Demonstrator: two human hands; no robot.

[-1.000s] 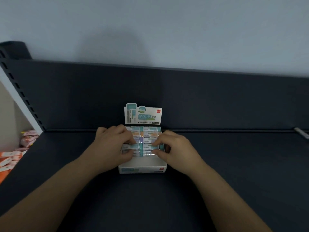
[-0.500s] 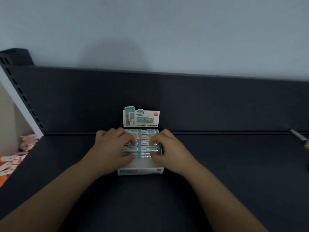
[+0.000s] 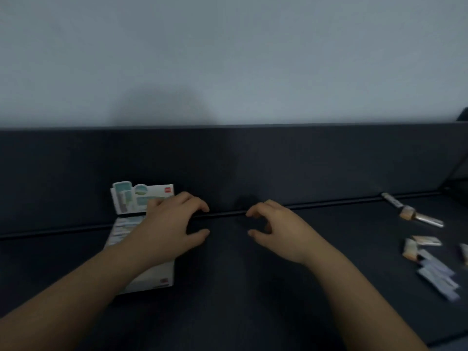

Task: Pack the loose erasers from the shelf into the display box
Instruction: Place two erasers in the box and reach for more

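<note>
1. Display box (image 3: 157, 276): white carton on the left part of the shelf, with its printed header card (image 3: 141, 196) standing upright at the back edge. Blurred.
2. Packed erasers (image 3: 123, 229): rows of sleeved pieces lying inside the box, visible only on its left side. The count cannot be made out.
3. Left hand (image 3: 172, 226): above the right half of the box, covering that part of the contents. The fingers are loosely curved, the thumb is spread apart, and nothing is held. The fingertips reach past the box's right wall toward the back panel.
4. Right hand (image 3: 281, 231): over the bare shelf, well to the right of the box. The fingers are curled loosely, there is a gap between thumb and forefinger, and it is empty.
5. Loose erasers (image 3: 435, 272): a scattered group on the shelf at far right, well apart from both hands. The nearer pieces have pale lilac sleeves and two pieces (image 3: 425, 240) behind them have orange ones.
6. Slim pen-like item (image 3: 391, 199): lies against the rear of the shelf, beyond the loose erasers. Its kind cannot be told.
7. Second slim item (image 3: 420, 217): just beside entry 6, tan band, shiny end.
8. Shelf (image 3: 253, 287): dark surface.
9. Back panel (image 3: 253, 160): dark upright, with a pale wall (image 3: 228, 59) above.
</note>
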